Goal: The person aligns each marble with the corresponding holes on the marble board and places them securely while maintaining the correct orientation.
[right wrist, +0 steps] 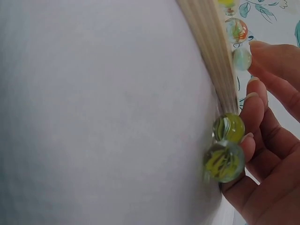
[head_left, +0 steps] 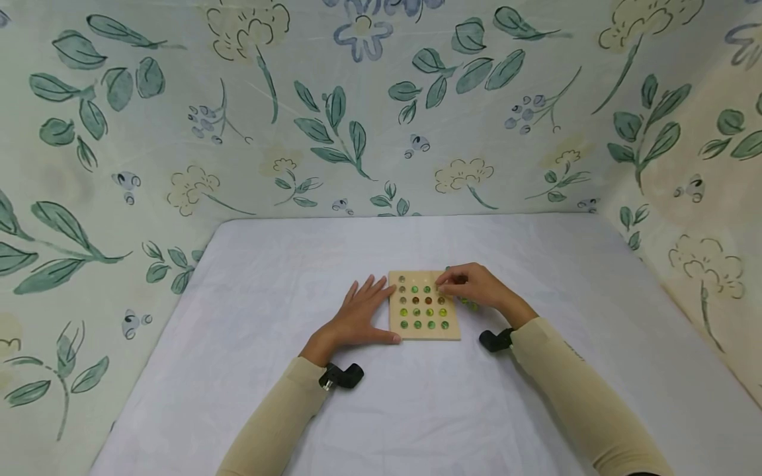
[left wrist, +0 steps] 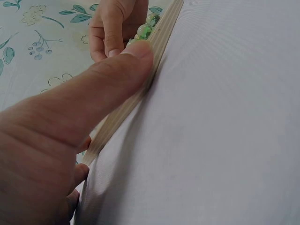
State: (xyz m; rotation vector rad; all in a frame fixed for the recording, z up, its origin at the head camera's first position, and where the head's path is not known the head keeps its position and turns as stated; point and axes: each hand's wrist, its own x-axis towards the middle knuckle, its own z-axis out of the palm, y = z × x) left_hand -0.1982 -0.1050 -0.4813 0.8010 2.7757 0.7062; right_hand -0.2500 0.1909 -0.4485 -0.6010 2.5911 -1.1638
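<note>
A square wooden board [head_left: 425, 335] lies on the white cloth, with glass marbles standing in rows of holes. Spread out at its left side is my left hand [head_left: 363, 314], the fingertips at the left edge and the thumb by the near corner. In the left wrist view that thumb [left wrist: 108, 84] lies against the board's side. Over the board's right edge, my right hand [head_left: 476, 285] pinches a pale marble [right wrist: 242, 59] with thumb and fingertip, low in its row. Two yellow-green marbles [right wrist: 225, 161] lie close below the right hand's curled fingers.
Several loose marbles [head_left: 470, 304] lie on the cloth right of the board, partly hidden by the right hand. The white tablecloth [head_left: 405, 410] spreads around the board. Floral fabric [head_left: 369, 112] hangs behind the table and along its sides.
</note>
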